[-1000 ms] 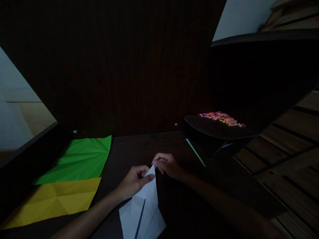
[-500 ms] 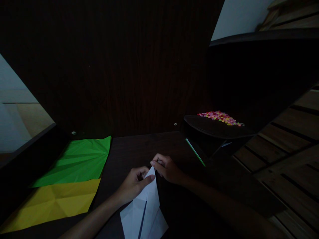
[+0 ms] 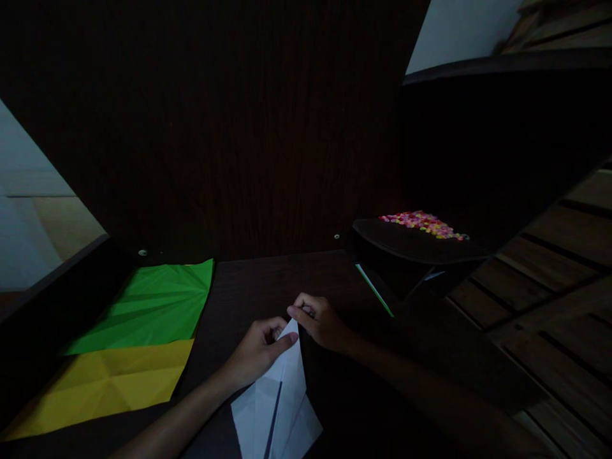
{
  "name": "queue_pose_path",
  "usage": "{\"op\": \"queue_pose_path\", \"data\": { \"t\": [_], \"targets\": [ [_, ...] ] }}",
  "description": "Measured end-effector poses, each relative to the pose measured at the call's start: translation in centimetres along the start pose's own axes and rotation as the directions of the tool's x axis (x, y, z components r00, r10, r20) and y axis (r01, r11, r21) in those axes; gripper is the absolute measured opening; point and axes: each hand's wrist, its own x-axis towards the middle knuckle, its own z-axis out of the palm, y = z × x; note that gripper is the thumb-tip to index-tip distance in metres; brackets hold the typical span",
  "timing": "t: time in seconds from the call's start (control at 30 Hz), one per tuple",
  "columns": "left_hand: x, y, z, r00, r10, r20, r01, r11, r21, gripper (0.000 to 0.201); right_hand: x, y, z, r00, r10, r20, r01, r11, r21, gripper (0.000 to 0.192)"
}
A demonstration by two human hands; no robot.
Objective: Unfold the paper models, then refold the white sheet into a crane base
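Unmoved white folded paper (image 3: 280, 401); tip away, lengthwise.

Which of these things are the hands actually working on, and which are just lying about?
In use:
- folded white paper sheet, its pointed tip pinched by the left hand and right hand

Lying about:
- creased green paper sheet
- creased yellow paper sheet
- heap of small colourful beads
- thin green stick

Barely any change: white folded paper (image 3: 280, 408) nudged slightly right and lower in view versus a second ago. Right hand (image 3: 322, 324) crept a touch toward the paper tip; left hand (image 3: 258, 352) dipped slightly.
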Motion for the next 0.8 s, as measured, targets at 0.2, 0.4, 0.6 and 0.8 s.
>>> {"op": "queue_pose_path", "data": {
  "t": [0.2,0.4,0.6,0.8],
  "targets": [
    [-0.05,-0.19,0.04,1.0,0.004,0.009,-0.004,1.0,0.003,0.032,-0.08,0.07,0.39,0.999,-0.018,-0.04,0.016,0.999,-0.04,0.028],
    [-0.14,0.15,0.17,1.0,0.007,0.013,-0.007,1.0,0.006,0.032,-0.32,0.06,0.95,0.997,-0.015,-0.079,0.012,0.999,-0.048,0.03],
    [0.01,0.28,0.17,1.0,-0.008,0.001,0.008,1.0,-0.02,0.031,-0.41,0.04,0.81,0.997,0.024,-0.07,-0.022,0.999,0.029,0.032],
    [0.29,0.04,0.1,1.0,-0.01,-0.02,0.01,0.999,-0.033,0.03,-0.38,-0.01,0.13,0.998,0.067,-0.005,-0.065,0.978,0.196,0.025]
  ]
}}
